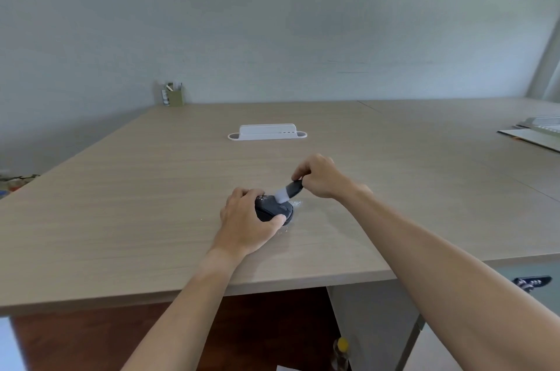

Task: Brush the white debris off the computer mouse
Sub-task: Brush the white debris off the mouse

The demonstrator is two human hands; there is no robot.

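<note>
A black computer mouse (272,209) lies on the wooden desk (151,188), a little in from the front edge. My left hand (247,220) grips it from the left side, thumb along its near edge. White debris (266,197) speckles the mouse's top, and more white debris lies on the desk to the right of it. My right hand (321,176) holds a small brush (288,191) with a dark handle and pale bristles. The bristles touch the far top of the mouse.
A white plastic stand (266,131) sits farther back on the desk. A green pen holder (174,95) stands at the back left by the wall. Papers and a tray (536,132) lie at the right edge. A yellow-capped bottle (341,351) stands under the desk.
</note>
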